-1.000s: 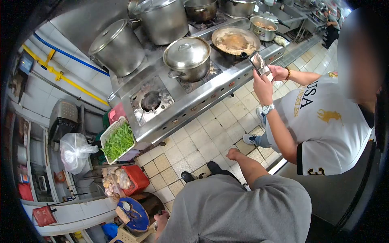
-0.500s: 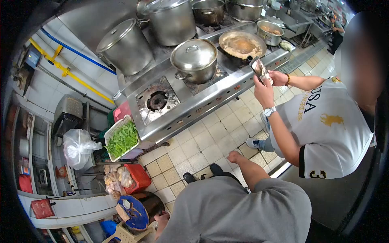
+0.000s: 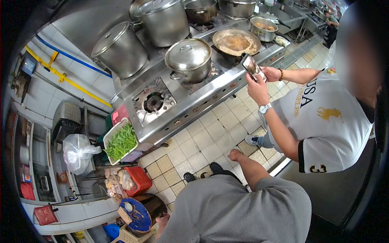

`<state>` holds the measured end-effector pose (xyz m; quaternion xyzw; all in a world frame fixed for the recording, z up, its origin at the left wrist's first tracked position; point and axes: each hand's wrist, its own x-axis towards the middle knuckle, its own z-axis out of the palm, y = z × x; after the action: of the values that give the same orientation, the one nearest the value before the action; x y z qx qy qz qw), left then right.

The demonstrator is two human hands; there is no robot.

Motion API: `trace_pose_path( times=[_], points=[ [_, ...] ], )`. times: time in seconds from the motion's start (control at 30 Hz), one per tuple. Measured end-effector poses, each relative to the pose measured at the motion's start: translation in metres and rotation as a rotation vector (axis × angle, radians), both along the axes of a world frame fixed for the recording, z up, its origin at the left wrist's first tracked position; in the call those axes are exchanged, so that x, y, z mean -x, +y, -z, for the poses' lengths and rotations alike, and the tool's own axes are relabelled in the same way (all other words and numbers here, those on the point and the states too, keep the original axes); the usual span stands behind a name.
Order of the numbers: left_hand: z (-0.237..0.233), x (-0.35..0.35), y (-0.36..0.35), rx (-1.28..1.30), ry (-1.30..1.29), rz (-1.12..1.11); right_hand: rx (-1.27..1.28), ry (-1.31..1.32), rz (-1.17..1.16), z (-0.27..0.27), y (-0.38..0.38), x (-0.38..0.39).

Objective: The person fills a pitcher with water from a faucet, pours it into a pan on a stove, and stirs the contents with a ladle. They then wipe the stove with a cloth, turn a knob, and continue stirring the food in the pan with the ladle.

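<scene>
Left hand (image 3: 163,220) seems at rest, stove (image 3: 190,111) well ahead, blue-topped round stand (image 3: 139,218) beside it demanding clearance, fingers apparently closed around a small dark thing (image 3: 163,213); right hand (image 3: 234,154) hangs, grip unclear.

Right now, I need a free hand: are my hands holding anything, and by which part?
Your right hand shows nothing in it. Your left hand seems closed on something dark; what it is, and where gripped, cannot be told.

Lidded pot (image 3: 187,60)—glossy metal, shirt (image 3: 239,206)—matt cloth
</scene>
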<state>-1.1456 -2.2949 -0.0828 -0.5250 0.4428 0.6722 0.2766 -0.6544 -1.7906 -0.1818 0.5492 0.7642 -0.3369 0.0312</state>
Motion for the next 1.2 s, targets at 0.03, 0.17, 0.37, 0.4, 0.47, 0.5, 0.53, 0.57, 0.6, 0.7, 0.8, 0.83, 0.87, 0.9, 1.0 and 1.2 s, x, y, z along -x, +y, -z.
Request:
trace_pose_path(
  times=[0.03,0.17,0.37,0.4,0.47,0.5,0.53,0.57,0.6,0.7,0.8,0.83,0.87,0.9,1.0,1.2],
  points=[
    [-0.001,0.002,0.002,-0.011,0.004,-0.010,0.001,0.000,0.000,0.004,0.000,0.000],
    [0.005,0.013,-0.014,-0.156,-0.011,0.033,0.056,-0.043,-0.055,-0.011,-0.001,0.000],
    [-0.035,-0.011,0.023,0.051,-0.004,-0.046,0.232,-0.162,-0.060,-0.020,0.008,0.012],
    [-0.038,-0.012,0.029,0.124,-0.009,-0.114,0.213,-0.174,-0.048,-0.012,0.007,0.011],
    [0.010,0.016,-0.006,0.100,-0.017,-0.073,0.143,-0.125,-0.022,-0.003,0.002,0.008],
    [0.006,0.017,-0.015,0.003,-0.012,0.042,0.072,-0.074,0.005,-0.001,0.001,0.007],
    [0.001,0.017,-0.022,-0.089,0.004,0.160,0.072,-0.074,0.006,-0.003,0.002,0.007],
    [0.007,0.018,-0.016,0.004,-0.014,0.063,0.096,-0.103,-0.033,-0.009,0.004,0.009],
    [0.014,0.019,-0.009,0.100,-0.024,-0.032,0.120,-0.131,-0.073,-0.017,0.007,0.012],
    [-0.012,0.003,0.017,0.193,-0.040,-0.141,0.354,-0.154,0.013,-0.029,0.015,0.019],
    [-0.026,-0.011,0.019,0.180,0.048,-0.002,0.130,0.076,-0.012,-0.019,0.000,0.009],
    [-0.031,-0.019,0.016,0.171,0.149,0.159,0.132,0.075,-0.016,-0.019,0.002,0.012],
    [-0.036,-0.026,0.015,0.161,0.251,0.321,0.263,-0.036,0.000,-0.033,0.008,0.020],
    [-0.038,-0.031,0.012,0.149,0.351,0.484,0.393,-0.148,0.017,-0.034,0.011,0.023],
    [-0.025,-0.020,-0.003,0.008,0.261,0.378,0.120,-0.112,-0.100,-0.020,0.004,0.019],
    [-0.022,-0.012,-0.003,0.082,0.251,0.490,0.252,-0.164,-0.012,-0.040,0.014,0.020]
  ],
)
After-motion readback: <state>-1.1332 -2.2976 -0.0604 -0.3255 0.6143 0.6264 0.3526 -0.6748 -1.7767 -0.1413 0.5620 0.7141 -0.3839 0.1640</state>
